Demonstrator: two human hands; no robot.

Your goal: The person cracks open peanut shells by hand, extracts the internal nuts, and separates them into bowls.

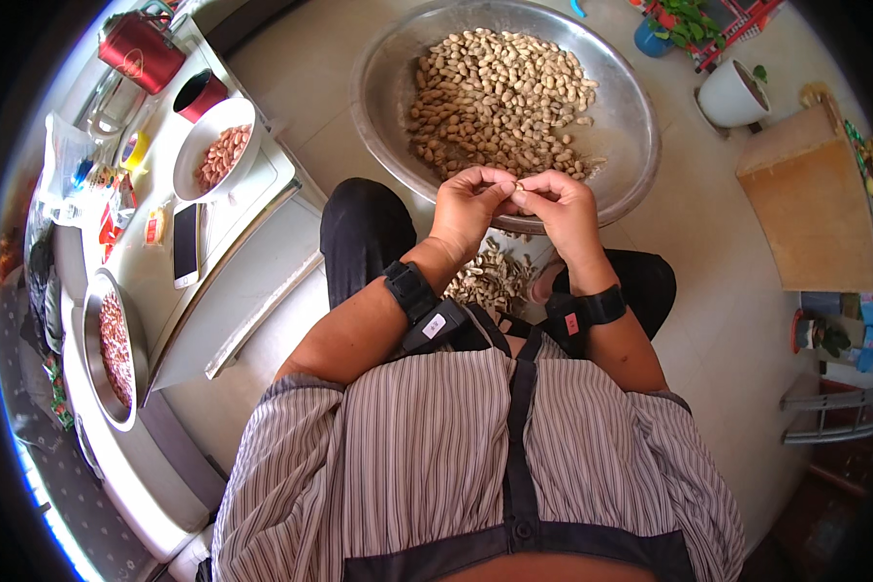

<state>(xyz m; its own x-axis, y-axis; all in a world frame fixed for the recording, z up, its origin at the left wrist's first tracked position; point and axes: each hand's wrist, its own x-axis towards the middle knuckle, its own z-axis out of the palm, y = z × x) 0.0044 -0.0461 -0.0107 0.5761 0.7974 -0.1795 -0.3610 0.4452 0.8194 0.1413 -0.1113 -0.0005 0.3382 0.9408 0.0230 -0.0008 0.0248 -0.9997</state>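
Observation:
Both hands meet over the near rim of a wide metal basin point(626, 145). The fingertips of my left hand point(469, 204) and my right hand point(564, 207) pinch a small peanut point(516, 188) between them. Unshelled peanuts point(509, 94) are heaped inside the basin. Below the hands, empty peanut shells point(491, 276) lie in a pile between the knees. On the table to the left, a white bowl point(185, 164) holds shelled peanuts point(223, 154) with pinkish skins.
The white table point(240, 211) also carries a smartphone point(187, 244), a red mug point(200, 94), a red kettle point(142, 51) and yellow tape point(135, 150). A metal bowl point(140, 356) of reddish bits stands beyond its near end. At right are a white plant pot point(731, 94) and a cardboard box point(815, 218).

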